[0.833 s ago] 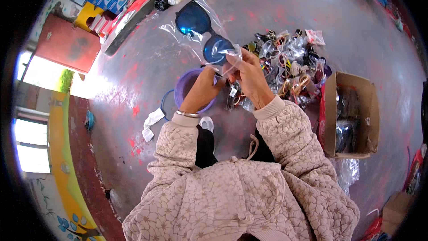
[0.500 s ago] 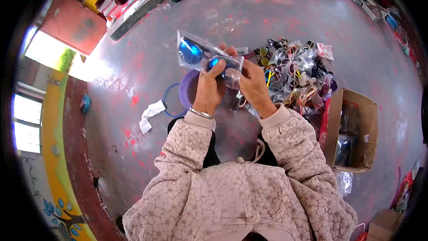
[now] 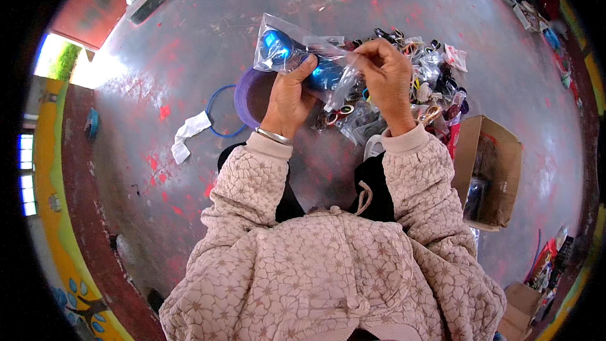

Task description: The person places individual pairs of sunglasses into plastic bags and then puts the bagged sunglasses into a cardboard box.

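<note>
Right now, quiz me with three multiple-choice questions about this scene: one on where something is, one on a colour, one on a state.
1. Where is the cardboard box?
A. person's right
B. person's left
C. on the lap

2. What colour are the lenses of the sunglasses in the clear bag?
A. red
B. blue
C. yellow

3. How is the bag held?
A. by both hands
B. by one hand
C. lying on the floor

Answers: 1 A, it sits past the right sleeve. 2 B, both lenses shine blue. 3 A, left hand and right hand grip it.

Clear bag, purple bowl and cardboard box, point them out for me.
clear bag (image 3: 297,47), head view, on its plastic front.
purple bowl (image 3: 247,96), head view, on its rim.
cardboard box (image 3: 502,170), head view, on its side wall.
</note>
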Motion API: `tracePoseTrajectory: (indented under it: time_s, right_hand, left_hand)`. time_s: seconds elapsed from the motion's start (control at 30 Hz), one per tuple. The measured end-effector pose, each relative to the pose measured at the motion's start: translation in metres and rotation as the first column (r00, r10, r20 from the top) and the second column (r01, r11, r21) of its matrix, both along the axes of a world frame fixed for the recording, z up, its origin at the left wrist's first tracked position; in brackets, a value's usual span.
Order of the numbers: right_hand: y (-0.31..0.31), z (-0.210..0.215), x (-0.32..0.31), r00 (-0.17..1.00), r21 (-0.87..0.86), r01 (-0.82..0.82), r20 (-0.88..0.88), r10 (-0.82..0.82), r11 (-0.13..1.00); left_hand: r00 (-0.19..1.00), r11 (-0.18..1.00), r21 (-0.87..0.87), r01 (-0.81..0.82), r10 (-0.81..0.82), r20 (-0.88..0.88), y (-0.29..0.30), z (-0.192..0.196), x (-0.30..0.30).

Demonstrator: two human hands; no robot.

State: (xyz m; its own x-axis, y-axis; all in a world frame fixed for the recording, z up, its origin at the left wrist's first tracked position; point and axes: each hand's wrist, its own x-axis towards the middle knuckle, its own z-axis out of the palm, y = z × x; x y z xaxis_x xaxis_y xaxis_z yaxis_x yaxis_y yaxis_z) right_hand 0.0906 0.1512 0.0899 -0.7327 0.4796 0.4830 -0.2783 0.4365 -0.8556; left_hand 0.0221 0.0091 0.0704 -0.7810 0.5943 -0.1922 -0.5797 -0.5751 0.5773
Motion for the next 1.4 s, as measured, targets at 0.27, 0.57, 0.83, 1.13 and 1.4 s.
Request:
tracePoseTrajectory:
  time_s: [0.27, 0.57, 0.83, 1.13, 1.4]
  right_hand:
    - [0.030, -0.006, 0.005, 0.979, -0.406, 0.198, 0.036, -0.201, 0.892]
    - [-0.009, -0.008, -0.002, 0.979, -0.524, -0.048, 0.143, 0.143, 0.851]
    - [0.037, 0.037, 0.024, 0.993, 0.077, 0.105, 0.044, -0.108, 0.992]
    - [0.031, 0.035, 0.025, 0.913, 0.234, -0.340, 0.314, 0.261, 0.911]
    - [0.011, 0.035, 0.014, 0.937, -0.302, -0.260, 0.151, 0.316, 0.917]
  left_hand:
    - [0.962, 0.972, 0.061, -0.228, 0.216, 0.165, -0.006, -0.004, -0.011]
    - [0.987, 0.978, 0.147, -0.147, 0.135, 0.090, -0.004, -0.004, 0.010]
    - [0.978, 0.938, -0.303, -0.168, 0.198, 0.072, -0.033, -0.038, -0.017]
    - [0.614, 0.876, -0.476, -0.084, -0.331, -0.717, -0.018, 0.004, -0.012]
    - [0.816, 0.932, -0.358, 0.052, -0.246, -0.522, -0.027, -0.002, -0.015]
